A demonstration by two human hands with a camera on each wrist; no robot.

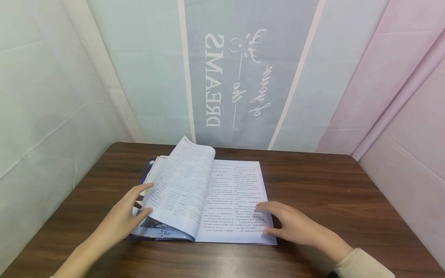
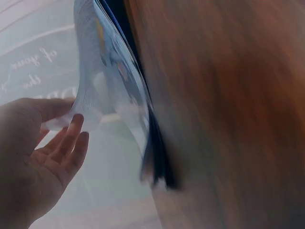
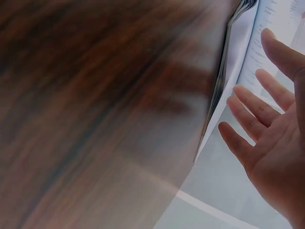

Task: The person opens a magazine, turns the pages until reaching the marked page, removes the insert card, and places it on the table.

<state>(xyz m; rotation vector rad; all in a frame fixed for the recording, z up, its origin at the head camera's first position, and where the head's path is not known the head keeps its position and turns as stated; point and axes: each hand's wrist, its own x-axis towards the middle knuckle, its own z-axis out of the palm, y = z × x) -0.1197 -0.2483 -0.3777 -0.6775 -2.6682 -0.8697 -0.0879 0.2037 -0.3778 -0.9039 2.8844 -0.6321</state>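
Note:
An open magazine [image 1: 236, 200] with printed text lies on the table. One of its left leaves [image 1: 184, 181] is raised and curves above the pages beneath, where part of a picture shows. My left hand [image 1: 121, 216] pinches the outer edge of that leaf between thumb and fingers; the left wrist view shows the hand [image 2: 47, 148] at the curved paper. Beside the right page's outer edge, my right hand [image 1: 295, 224] has its fingers spread and holds nothing. The right wrist view shows its fingers [image 3: 252, 112] apart from one another.
The brown wooden table [image 1: 347, 200] extends around the magazine on both sides. Behind it hangs a pale curtain [image 1: 243, 85] with mirrored lettering and a deer's head, and white cloth [image 1: 52, 116] hangs at the left.

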